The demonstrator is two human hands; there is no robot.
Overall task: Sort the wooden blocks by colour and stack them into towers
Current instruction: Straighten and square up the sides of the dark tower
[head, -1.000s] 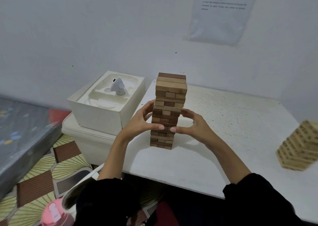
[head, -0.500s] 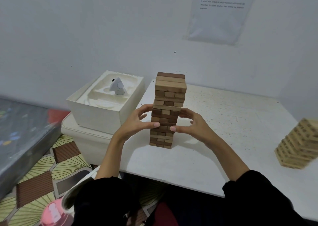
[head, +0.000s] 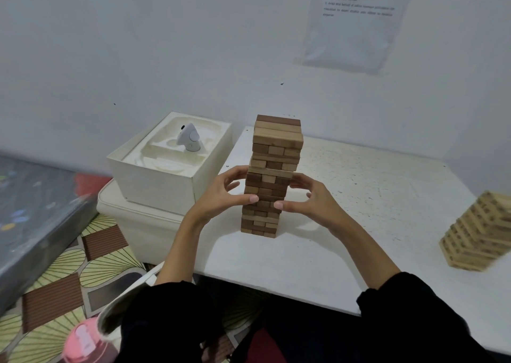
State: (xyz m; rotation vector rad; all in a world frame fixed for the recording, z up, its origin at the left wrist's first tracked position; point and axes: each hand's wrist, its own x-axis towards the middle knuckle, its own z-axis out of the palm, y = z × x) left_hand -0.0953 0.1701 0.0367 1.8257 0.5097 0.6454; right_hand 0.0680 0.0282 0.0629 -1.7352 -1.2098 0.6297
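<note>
On the white table (head: 359,196), roughly mid-top and nearer its 12 o'clock edge, stood the mixed tower (head: 272,177), with dark and pale wooden blocks jumbled layer by layer and a dark one capping it. Both hands were on its midsection. The left hand (head: 221,194) came in from 9 o'clock, fingers curled round that side w/ the thumb pressed on the near face. The right hand (head: 312,199) mirrored it from 3 o'clock, its thumb tip just beside the left's and its fingers hooked round the far corner. Neither was spread wide; both cupped narrow round the stack, holding nothing else. At approx. 4 o'clock from it, well apart by the table's right edge, sat a pale tower (head: 481,230), all light wood as far as I could see, though blurred out there. At 10 o'clock, just off the table, a white box (head: 166,169) held a small white device (head: 189,138). My read was that the sort was only partway, with the pale stack built up and the mixed one yet to be taken apart. The step in hand looked like steadying or squaring the mixed tower, or getting purchase to lift a section off; I couldn't tell which. The next move would call for even pressure from both sides, a straight lift w/o twisting, then picking blocks off the top by colour, not pulling any from the middle.
</note>
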